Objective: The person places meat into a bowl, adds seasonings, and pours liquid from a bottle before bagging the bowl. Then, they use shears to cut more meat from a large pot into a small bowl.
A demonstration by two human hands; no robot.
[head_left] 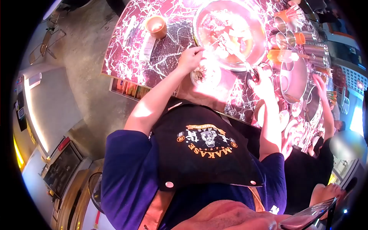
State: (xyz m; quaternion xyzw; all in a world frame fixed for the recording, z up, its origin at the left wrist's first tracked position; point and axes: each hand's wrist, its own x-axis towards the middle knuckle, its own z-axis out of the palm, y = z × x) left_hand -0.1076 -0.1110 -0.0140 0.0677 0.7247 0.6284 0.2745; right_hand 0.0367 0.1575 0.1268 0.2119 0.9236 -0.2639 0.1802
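My right hand [262, 81] is closed on what look like scissors with dark handles [252, 74]. Their bright metal end slants into a large round metal bowl [196, 28]. Glare washes out the pale pieces of food [235, 27] inside the bowl. At the bowl's near left rim, my left hand [190, 59] has its fingers pinched together. Whatever they hold, if anything, is lost in the glare. Just below the fingers stands a small container with brownish bits [199, 74], beside a bright, overexposed patch.
An orange-brown cup [156, 26] and a white paper slip [147, 46] lie on the marbled table [165, 63] to the left. Several cups and utensils crowd the right side, with a large pan [295, 76]. Another person's hand [320, 87] reaches in there.
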